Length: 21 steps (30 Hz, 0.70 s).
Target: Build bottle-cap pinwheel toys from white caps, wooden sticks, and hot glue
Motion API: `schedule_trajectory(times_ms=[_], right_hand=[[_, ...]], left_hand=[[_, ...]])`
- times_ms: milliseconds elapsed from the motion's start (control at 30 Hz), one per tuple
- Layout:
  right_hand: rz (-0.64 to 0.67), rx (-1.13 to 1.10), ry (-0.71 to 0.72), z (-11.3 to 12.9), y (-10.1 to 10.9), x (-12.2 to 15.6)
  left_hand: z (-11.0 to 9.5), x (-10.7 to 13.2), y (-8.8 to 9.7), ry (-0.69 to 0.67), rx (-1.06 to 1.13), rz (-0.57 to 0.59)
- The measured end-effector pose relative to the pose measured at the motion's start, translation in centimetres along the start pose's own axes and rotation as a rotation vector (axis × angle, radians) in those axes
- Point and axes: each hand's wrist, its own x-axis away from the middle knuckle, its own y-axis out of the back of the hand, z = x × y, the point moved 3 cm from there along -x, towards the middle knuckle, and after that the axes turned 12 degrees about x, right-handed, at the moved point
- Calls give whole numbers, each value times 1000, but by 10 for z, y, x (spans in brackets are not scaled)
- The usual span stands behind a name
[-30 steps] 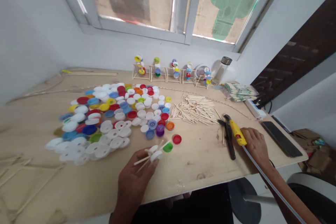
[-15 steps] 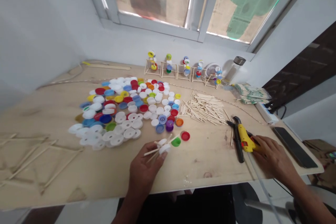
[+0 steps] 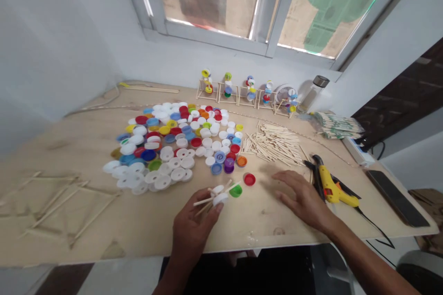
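Observation:
My left hand (image 3: 197, 216) pinches a small wheel of white bottle caps and sticks (image 3: 220, 198) above the table's near part. Just right of it lie a green bottle cap (image 3: 236, 191) and a red bottle cap (image 3: 249, 179). My right hand (image 3: 301, 196) hovers over the wood with its fingers apart and nothing in them. Beyond its wrist, a yellow hot glue gun (image 3: 332, 186) rests on the table beside black pliers-like handles (image 3: 316, 177), partly hidden by the hand.
Loose bottle caps (image 3: 166, 147) cover the middle left. Wooden sticks (image 3: 277, 143) are heaped right of them. Small stick-and-cap models (image 3: 227, 90) line the wall near a bottle (image 3: 314, 93). Stick frames (image 3: 62, 207) lie at left, a phone (image 3: 396, 198) at right.
My right hand has let go of the glue gun and moved left over the table. My left hand still holds the wheel. The view has shifted slightly.

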Motion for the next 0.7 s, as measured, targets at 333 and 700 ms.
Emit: schedule_trajectory(times_ms=[333, 700], right_hand=[[0, 55, -5, 36, -43, -50], [-39, -361, 27, 30, 2, -49]], left_hand=[[3, -7, 7, -11, 10, 69], [-1, -1, 1, -1, 1, 25]])
